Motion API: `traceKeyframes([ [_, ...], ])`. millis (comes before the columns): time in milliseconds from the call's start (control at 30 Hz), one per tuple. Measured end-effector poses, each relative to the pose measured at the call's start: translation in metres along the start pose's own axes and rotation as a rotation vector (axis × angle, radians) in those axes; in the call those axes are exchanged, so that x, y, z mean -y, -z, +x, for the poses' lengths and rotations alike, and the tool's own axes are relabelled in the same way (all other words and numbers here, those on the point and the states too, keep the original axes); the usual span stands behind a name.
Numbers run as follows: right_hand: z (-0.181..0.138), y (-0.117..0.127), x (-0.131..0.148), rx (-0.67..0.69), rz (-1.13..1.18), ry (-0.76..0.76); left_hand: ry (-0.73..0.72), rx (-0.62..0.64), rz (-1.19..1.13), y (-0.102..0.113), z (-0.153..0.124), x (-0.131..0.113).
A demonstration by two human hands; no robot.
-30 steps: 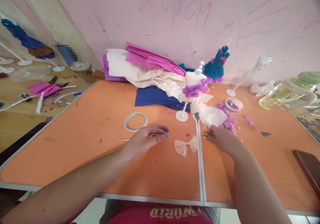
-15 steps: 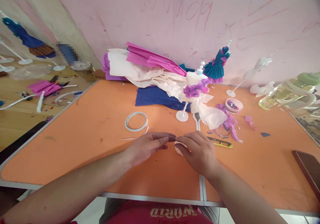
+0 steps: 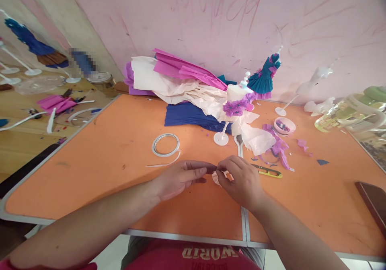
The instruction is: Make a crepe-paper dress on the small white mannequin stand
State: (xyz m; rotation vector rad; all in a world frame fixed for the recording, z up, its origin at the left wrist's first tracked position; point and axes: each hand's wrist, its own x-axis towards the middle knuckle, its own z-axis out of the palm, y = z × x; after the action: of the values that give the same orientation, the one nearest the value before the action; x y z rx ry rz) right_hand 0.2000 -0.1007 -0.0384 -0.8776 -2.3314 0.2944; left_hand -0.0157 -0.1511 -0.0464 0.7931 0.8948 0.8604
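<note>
My left hand (image 3: 186, 177) reaches in over the orange table, its fingers stretched out and the thumb lying along them. Against its fingertips, my right hand (image 3: 239, 180) closes thumb and index finger in a pinch. What sits in that pinch, if anything, is too small to make out. A pale, ruffled paper piece (image 3: 216, 178) shows below the right fingers, partly covered; whether it is held or lies on the table I cannot tell. Beyond the hands, a small white dress-form stand (image 3: 221, 138) wears white paper with purple paper flowers (image 3: 237, 107).
A tape roll (image 3: 165, 145) lies behind the left hand, a yellow thread snipper (image 3: 270, 172) right of the right hand. Crepe paper (image 3: 193, 114) is piled at the wall. A small bowl (image 3: 284, 126), a jug (image 3: 346, 113) and a phone-like dark object (image 3: 372, 203) are on the right.
The right thumb and index finger have drawn together into a pinch at the left fingertips. The whole view has shifted slightly; the things on the table stay put.
</note>
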Motion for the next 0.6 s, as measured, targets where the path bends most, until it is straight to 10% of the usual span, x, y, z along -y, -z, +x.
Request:
traceKeyframes([
  [300,0.016,0.027,-0.034,0.058,0.436,-0.444,-0.482,-0.247,1.039,0.016,0.022,0.019],
  [433,0.014,0.013,-0.06,0.329,0.408,-0.47,-0.509,-0.261,1.144,0.018,0.04,0.032],
  [600,0.005,-0.03,-0.057,0.174,0.263,-0.535,-0.475,-0.229,1.227,-0.004,0.038,0.034],
])
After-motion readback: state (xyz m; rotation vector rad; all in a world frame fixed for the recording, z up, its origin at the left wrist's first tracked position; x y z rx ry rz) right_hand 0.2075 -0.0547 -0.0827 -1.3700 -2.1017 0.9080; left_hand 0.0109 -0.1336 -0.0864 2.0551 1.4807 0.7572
